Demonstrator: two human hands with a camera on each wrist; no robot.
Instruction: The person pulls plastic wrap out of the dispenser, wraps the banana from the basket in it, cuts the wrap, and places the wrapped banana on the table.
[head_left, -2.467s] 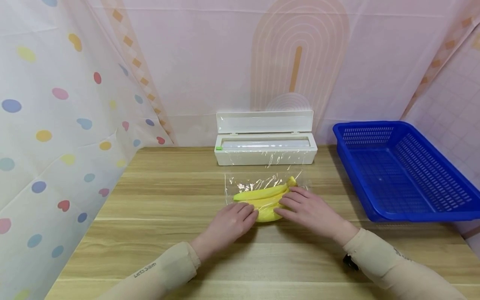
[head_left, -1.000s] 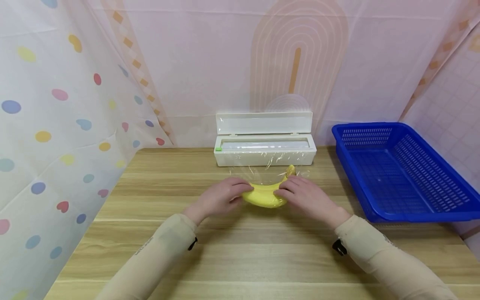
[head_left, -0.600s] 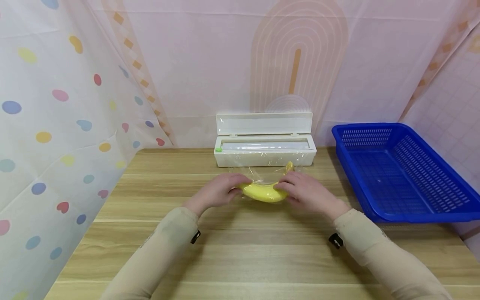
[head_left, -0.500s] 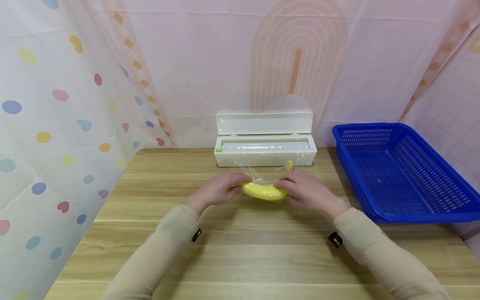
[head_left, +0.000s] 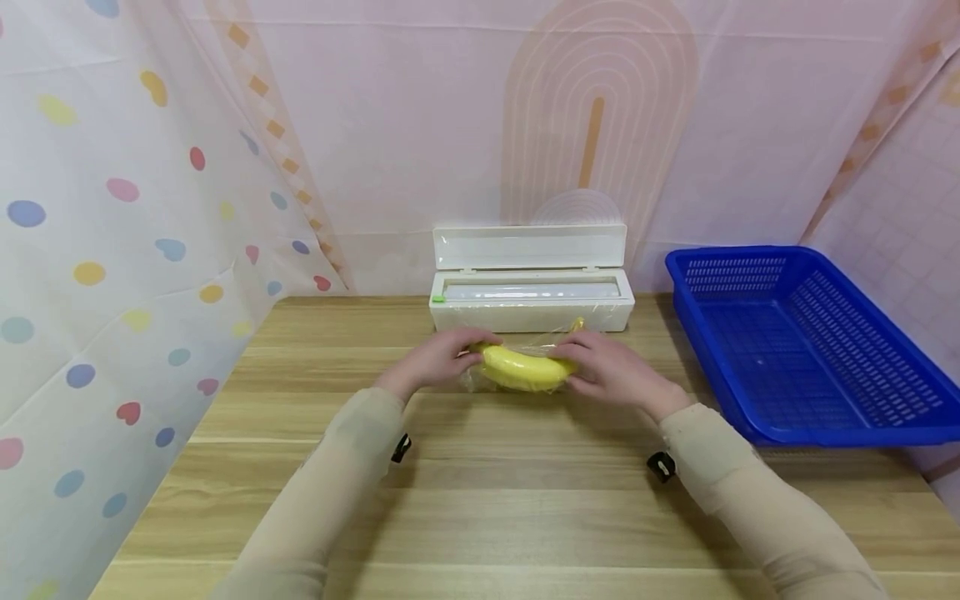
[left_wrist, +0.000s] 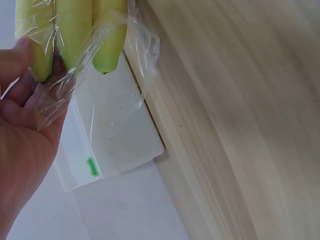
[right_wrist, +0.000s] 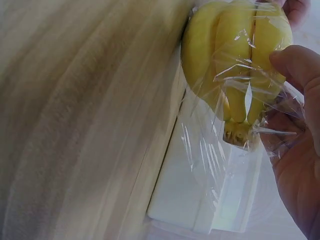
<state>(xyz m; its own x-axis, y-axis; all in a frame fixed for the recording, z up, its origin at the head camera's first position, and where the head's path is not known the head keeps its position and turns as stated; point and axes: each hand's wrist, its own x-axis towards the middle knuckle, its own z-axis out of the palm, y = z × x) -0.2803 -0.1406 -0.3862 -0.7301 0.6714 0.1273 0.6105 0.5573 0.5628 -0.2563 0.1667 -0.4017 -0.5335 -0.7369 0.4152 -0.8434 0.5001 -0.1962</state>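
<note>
A small bunch of yellow bananas point(head_left: 521, 368) wrapped in clear cling film point(right_wrist: 220, 150) is held between both hands, just in front of the white dispenser box point(head_left: 531, 296). My left hand point(head_left: 442, 360) grips the bunch's left tip, which shows as green-tipped bananas point(left_wrist: 72, 35) under the film in the left wrist view. My right hand point(head_left: 600, 367) grips the stem end, where the bananas point(right_wrist: 235, 65) and loose film bunch against my fingers point(right_wrist: 295, 70). Film still trails from the bunch toward the box.
The white dispenser box has its lid up and stands at the back of the wooden table point(head_left: 480, 500). A blue plastic basket point(head_left: 802, 342) sits at the right. Patterned curtains close the left, back and right sides.
Both hands have rolled the bananas away from me, from mid-table toward the dispenser box. The flat sheet of film seen earlier is now wound round the bunch.
</note>
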